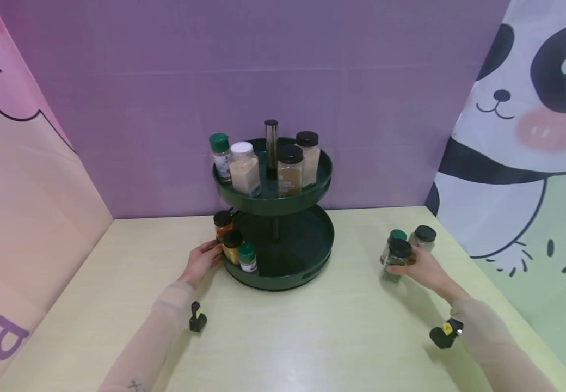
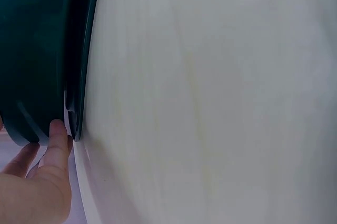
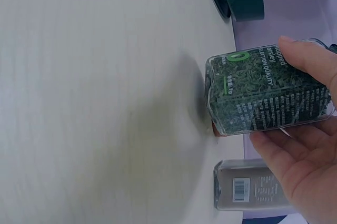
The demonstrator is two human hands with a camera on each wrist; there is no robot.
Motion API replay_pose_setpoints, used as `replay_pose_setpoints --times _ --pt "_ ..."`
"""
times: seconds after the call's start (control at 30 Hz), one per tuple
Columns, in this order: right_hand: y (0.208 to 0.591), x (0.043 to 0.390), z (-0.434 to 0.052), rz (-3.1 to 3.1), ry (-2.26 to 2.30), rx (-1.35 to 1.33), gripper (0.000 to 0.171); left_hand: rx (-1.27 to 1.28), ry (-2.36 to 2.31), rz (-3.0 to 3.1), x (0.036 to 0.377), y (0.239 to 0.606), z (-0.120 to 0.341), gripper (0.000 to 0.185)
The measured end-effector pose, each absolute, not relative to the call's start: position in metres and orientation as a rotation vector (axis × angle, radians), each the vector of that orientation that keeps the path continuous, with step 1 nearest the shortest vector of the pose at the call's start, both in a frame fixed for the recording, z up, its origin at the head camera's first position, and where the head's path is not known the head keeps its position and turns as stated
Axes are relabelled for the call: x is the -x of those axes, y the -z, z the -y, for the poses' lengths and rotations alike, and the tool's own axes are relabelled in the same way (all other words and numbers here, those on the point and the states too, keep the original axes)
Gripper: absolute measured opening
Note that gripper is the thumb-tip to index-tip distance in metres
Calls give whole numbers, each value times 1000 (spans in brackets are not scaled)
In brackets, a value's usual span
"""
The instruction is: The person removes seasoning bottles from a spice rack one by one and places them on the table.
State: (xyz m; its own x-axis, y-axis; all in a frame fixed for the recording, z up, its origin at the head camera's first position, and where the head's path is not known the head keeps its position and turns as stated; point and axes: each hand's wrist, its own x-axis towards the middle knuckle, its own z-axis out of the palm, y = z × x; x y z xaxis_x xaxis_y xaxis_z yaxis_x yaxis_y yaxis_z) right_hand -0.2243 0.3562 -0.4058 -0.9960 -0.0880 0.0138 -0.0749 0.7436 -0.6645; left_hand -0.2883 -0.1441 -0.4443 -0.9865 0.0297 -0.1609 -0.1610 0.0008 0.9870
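A dark green two-tier rack (image 1: 312, 267) stands at the back middle of the table. My left hand (image 1: 203, 260) rests with straight fingers (image 2: 58, 140) against the outer wall of the lower tray (image 2: 37, 50), beside three small jars (image 1: 234, 245) standing on it. My right hand (image 1: 417, 268) grips a black-lidded jar of green herbs (image 1: 394, 261) on the table to the right of the rack. In the right wrist view the thumb and fingers (image 3: 310, 61) wrap the clear herb jar (image 3: 263, 90).
Several spice jars (image 1: 268, 163) stand on the upper tray around a centre post. A green-lidded jar (image 1: 397, 236) and a black-lidded jar (image 1: 424, 237) stand just behind the held one; one jar (image 3: 250, 187) shows by my palm. Purple wall behind, printed panels at both sides.
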Motion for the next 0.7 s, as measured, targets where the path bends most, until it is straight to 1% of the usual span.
replay_pose_setpoints --times 0.5,0.7 --pt "409 219 -369 -2899 1089 21 76 160 -2119 -2135 288 444 143 51" --pt "408 216 -374 -2881 1055 -22 80 168 -2118 -2132 288 444 143 51"
